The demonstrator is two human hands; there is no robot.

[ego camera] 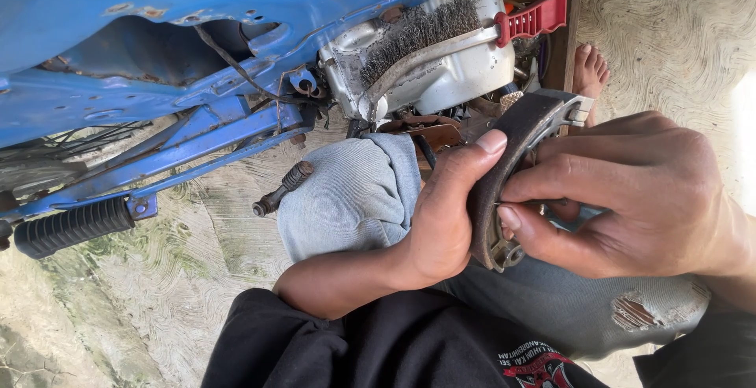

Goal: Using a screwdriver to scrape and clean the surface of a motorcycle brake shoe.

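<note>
A curved brake shoe [512,140] with a dark lining and metal ends is held over my lap. My left hand [445,215] wraps the lining's outer side, thumb pressed on the upper part. My right hand [630,191] grips the shoe's inner side, fingers pinching near the metal rib and the lower pivot end. A wire brush [425,30] with a red handle [535,18] rests on the silver engine casing just above the hands.
A blue motorcycle frame [157,57] fills the upper left, with a black ribbed footpeg [75,227] and a smaller peg [283,187]. My grey-trousered knee [354,191] sits beside it. A bare foot [589,69] rests by a wooden box. The ground is patterned concrete.
</note>
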